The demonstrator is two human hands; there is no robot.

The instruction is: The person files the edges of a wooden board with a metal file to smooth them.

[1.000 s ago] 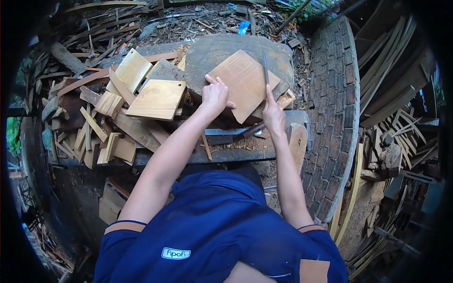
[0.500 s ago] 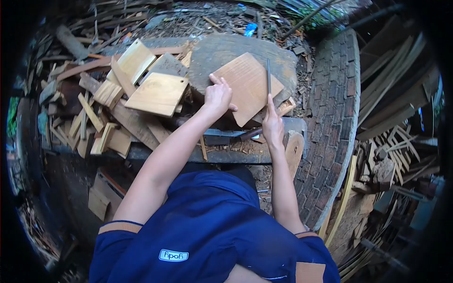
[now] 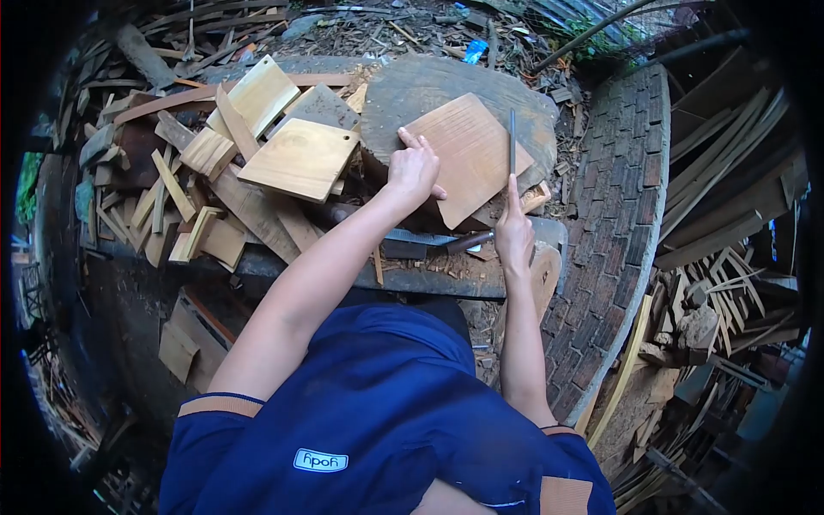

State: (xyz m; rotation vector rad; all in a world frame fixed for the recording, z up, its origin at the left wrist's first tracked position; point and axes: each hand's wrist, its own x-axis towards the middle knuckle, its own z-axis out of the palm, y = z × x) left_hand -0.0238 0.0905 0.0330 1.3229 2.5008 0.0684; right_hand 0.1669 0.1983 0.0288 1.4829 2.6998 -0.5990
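A pale brown wooden board (image 3: 468, 154) with rounded corners lies on a round wood stump (image 3: 386, 99). My left hand (image 3: 415, 172) holds the board by its left edge, with fingers on top and the thumb near the lower corner. My right hand (image 3: 515, 236) is closed around the near end of a long, thin dark file (image 3: 512, 142). The file points away from me and overlaps the board's right side. Below the board, a blade with a dark handle (image 3: 459, 245) lies on the bench.
Left of the stump are a light board with a hole (image 3: 300, 159), another pale board (image 3: 256, 96) and piled offcuts (image 3: 180, 189). A curved brick-patterned wall (image 3: 614, 197) runs along the right, with stacked planks (image 3: 730, 163) beyond. A bench edge (image 3: 429, 281) lies in front of me.
The whole view has shifted, so the scene sits slightly farther right. My right hand and the file have come slightly nearer to me. My left hand keeps its hold on the board.
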